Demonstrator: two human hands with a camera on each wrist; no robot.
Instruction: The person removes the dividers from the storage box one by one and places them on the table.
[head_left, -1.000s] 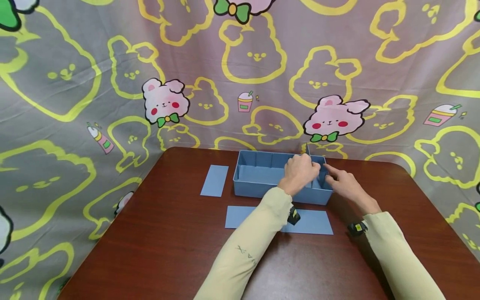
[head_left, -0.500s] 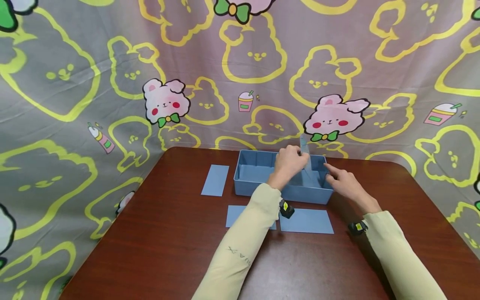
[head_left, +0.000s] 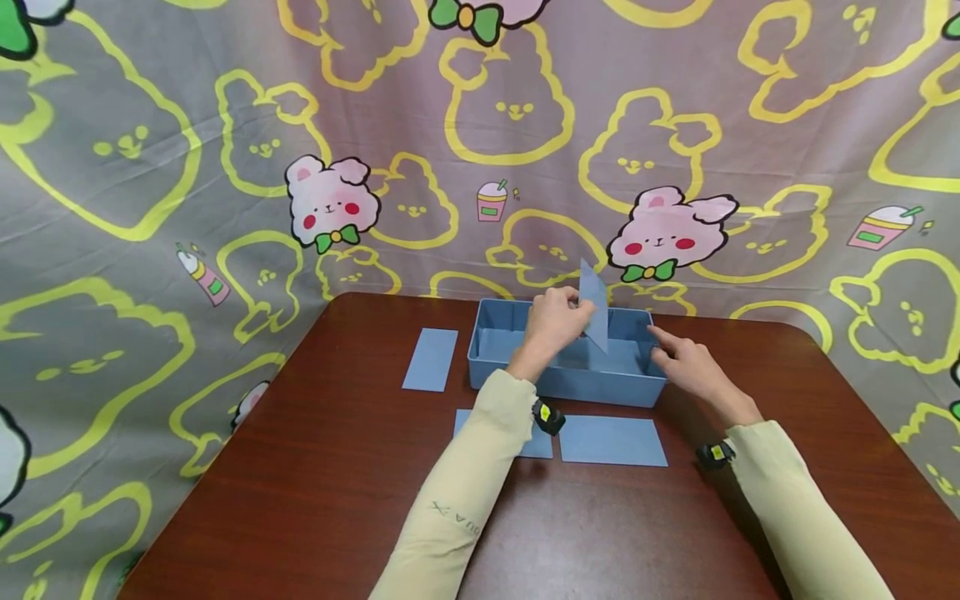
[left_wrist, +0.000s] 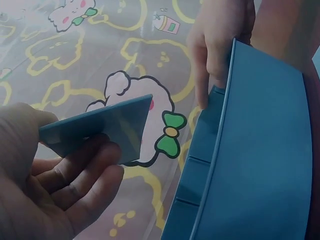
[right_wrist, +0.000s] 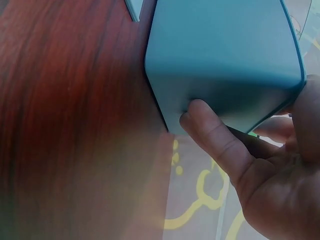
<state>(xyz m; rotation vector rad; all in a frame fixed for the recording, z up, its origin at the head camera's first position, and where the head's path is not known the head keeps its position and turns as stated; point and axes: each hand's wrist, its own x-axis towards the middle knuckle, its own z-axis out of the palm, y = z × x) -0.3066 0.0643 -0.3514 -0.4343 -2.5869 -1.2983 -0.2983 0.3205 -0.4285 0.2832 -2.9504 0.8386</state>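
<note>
Between its thumb and fingers my left hand (head_left: 553, 323) pinches a thin blue divider panel (head_left: 595, 302), held tilted above the middle of a long blue box (head_left: 607, 386). In the left wrist view the divider (left_wrist: 120, 122) stands clear of the box's rim. My right hand (head_left: 693, 367) holds the box's right end. Its thumb (right_wrist: 210, 127) presses the outer end wall, and its fingers reach over the rim, as the right wrist view shows. Slots or ribs line the box's inner back wall.
One blue flat panel (head_left: 431, 360) lies left of the box. Two more lie in front of it, a right panel (head_left: 613, 440) and a left panel (head_left: 538, 447) partly hidden by my left sleeve. A patterned curtain (head_left: 420, 125) hangs behind the brown table (head_left: 300, 467).
My left hand has drawn the divider up out of the box's right part and carried it leftward, tilting it. My right hand has stayed at the box's right end.
</note>
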